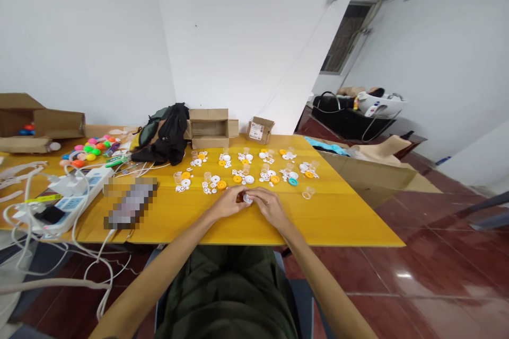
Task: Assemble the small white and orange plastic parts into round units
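Observation:
Close to the table's front edge, my left hand [229, 202] and my right hand [271, 205] meet around a small white round plastic piece [247, 199]. Fingers of both hands are closed on it, and they hide most of its shape. Just beyond them lie groups of small parts: white discs [249, 179], orange rings [221, 185], a teal ring [293, 181], little white pieces with dark dots [183, 188] and clear plastic cups [207, 176]. One clear cup [308, 193] lies apart, to the right of my hands.
Left on the yellow table [350, 222] are a power strip [75, 196] with tangled white cables, a blurred-out phone-like object [133, 204] and colourful balls [93, 148]. Behind stand a black bag [169, 135], an open cardboard box [210, 130] and a smaller box [260, 130].

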`<state>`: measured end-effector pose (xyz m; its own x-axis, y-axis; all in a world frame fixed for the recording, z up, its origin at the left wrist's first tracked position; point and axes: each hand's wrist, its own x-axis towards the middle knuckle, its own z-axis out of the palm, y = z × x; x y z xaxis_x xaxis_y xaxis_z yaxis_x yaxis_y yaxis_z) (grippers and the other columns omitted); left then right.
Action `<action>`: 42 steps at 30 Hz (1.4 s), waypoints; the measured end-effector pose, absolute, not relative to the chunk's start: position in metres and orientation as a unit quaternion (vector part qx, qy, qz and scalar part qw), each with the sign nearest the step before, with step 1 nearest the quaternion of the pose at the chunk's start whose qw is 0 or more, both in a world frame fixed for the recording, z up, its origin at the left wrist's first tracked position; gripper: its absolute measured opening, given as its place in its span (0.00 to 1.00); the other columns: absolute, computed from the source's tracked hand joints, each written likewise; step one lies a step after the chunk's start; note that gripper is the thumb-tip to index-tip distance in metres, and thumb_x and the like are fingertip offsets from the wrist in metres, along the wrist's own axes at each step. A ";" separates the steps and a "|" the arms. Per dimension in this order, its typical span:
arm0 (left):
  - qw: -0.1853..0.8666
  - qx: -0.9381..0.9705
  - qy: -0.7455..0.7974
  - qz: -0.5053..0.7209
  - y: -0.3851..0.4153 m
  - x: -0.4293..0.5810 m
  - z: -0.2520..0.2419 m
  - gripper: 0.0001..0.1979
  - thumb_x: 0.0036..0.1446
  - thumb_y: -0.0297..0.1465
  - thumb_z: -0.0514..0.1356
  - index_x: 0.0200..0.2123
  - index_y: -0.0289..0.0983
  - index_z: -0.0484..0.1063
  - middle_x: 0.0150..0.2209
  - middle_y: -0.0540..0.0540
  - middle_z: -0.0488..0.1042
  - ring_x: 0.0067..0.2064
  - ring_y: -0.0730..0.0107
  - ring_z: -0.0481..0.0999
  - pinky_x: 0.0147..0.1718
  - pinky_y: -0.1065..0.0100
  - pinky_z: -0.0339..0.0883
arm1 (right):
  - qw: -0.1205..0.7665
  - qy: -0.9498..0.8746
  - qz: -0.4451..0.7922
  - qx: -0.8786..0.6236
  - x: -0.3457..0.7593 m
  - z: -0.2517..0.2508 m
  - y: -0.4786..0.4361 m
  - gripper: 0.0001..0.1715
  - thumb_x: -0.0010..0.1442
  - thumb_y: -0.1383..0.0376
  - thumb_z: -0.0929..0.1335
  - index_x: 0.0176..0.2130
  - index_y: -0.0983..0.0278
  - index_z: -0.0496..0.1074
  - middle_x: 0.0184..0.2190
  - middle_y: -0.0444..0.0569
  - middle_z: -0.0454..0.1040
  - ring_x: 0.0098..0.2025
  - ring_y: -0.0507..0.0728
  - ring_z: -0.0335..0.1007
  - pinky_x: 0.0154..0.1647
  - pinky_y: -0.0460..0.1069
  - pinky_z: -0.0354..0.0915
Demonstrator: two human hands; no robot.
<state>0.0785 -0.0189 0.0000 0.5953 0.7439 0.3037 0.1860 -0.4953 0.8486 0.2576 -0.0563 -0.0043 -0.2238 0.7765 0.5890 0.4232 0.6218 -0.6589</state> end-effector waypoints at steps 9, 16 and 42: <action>0.395 0.801 0.303 0.333 -0.019 0.080 0.003 0.05 0.54 0.30 0.63 0.36 0.36 0.73 0.33 0.49 0.76 0.34 0.68 0.73 0.37 0.67 0.69 | 0.499 -0.757 0.155 -0.392 0.255 -0.005 -0.057 0.13 0.67 0.61 0.66 0.40 0.55 0.81 0.36 0.49 0.83 0.37 0.59 0.79 0.41 0.52 0.75; 0.380 0.808 0.314 0.322 -0.019 0.080 0.002 0.05 0.54 0.28 0.62 0.35 0.36 0.73 0.34 0.48 0.75 0.35 0.68 0.73 0.38 0.67 0.69 | 0.509 -0.750 0.137 -0.399 0.254 -0.009 -0.056 0.11 0.65 0.60 0.67 0.38 0.56 0.81 0.34 0.48 0.82 0.35 0.58 0.78 0.38 0.52 0.74; 0.493 0.702 0.320 0.403 -0.016 0.077 0.007 0.18 0.47 0.30 0.69 0.44 0.38 0.75 0.44 0.46 0.79 0.44 0.63 0.77 0.46 0.64 0.70 | 0.520 -0.571 0.462 -0.437 0.260 -0.008 -0.054 0.25 0.53 0.45 0.72 0.41 0.60 0.78 0.40 0.50 0.81 0.41 0.60 0.78 0.42 0.55 0.76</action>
